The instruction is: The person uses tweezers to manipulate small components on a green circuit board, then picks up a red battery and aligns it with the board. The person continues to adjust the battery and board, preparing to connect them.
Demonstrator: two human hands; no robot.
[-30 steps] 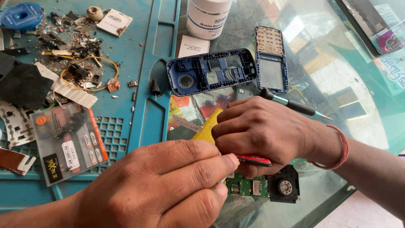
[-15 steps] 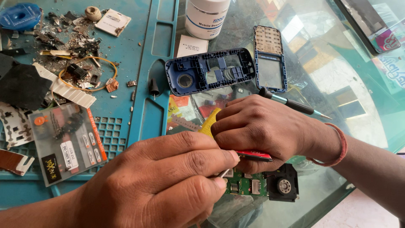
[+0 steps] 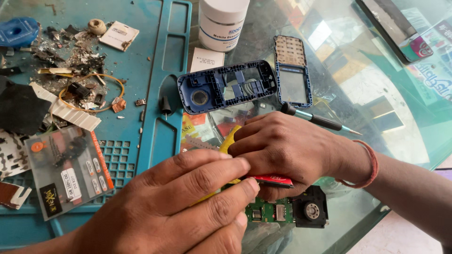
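Circuit board | long axis left-right | right hand fingers gripping; left hand pinching

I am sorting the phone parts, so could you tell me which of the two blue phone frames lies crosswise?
The wider dark-blue rear frame with the round hole lies crosswise; the narrow keypad frame beside it lies lengthwise.

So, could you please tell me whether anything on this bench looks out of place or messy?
Yes: loose scraps and wire bits lie strewn over the blue mat, and the blue phone housing lies gutted on the glass table.
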